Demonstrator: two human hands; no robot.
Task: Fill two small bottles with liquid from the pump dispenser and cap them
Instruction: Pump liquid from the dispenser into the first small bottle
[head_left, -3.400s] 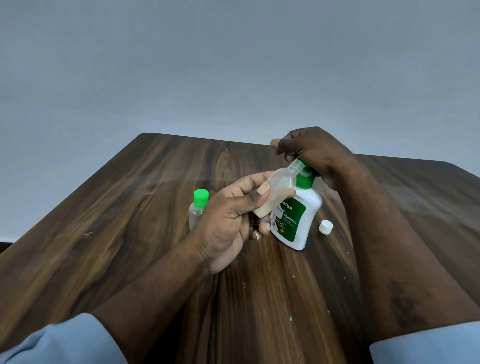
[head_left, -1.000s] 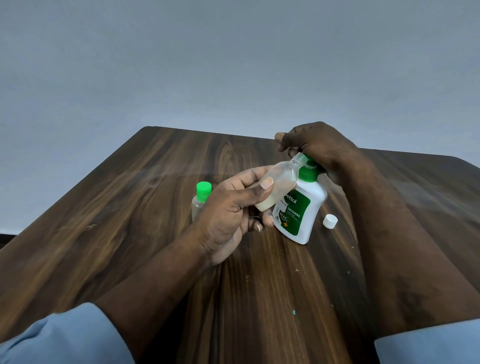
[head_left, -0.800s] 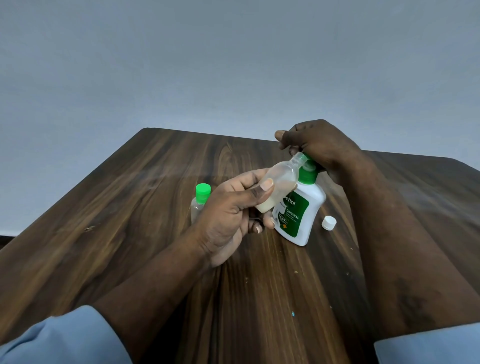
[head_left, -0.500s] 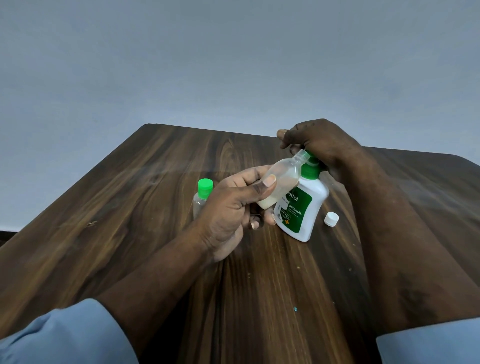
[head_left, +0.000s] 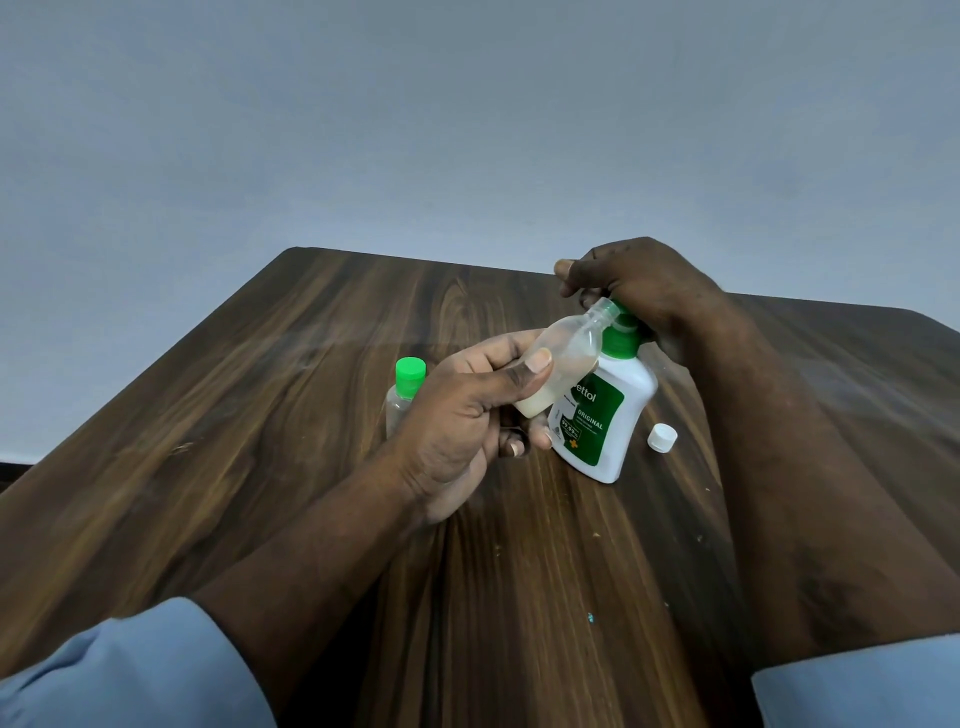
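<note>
Small clear uncapped plastic bottle (head_left: 566, 358): tilted, whitish liquid at its base, gripped between thumb and fingers of left hand (head_left: 467, 415), mouth at the nozzle.
White pump dispenser with green label (head_left: 608, 421): standing on dark wood-grain bench (head_left: 260, 415); right hand (head_left: 639, 291) curled over its pump head.
Small clear green-capped bottle (head_left: 402, 395): behind left hand.
Round white cap (head_left: 662, 436): on bench, just right of dispenser.

Plain room: wood table (head_left: 291, 426), grey wall (head_left: 467, 130)
</note>
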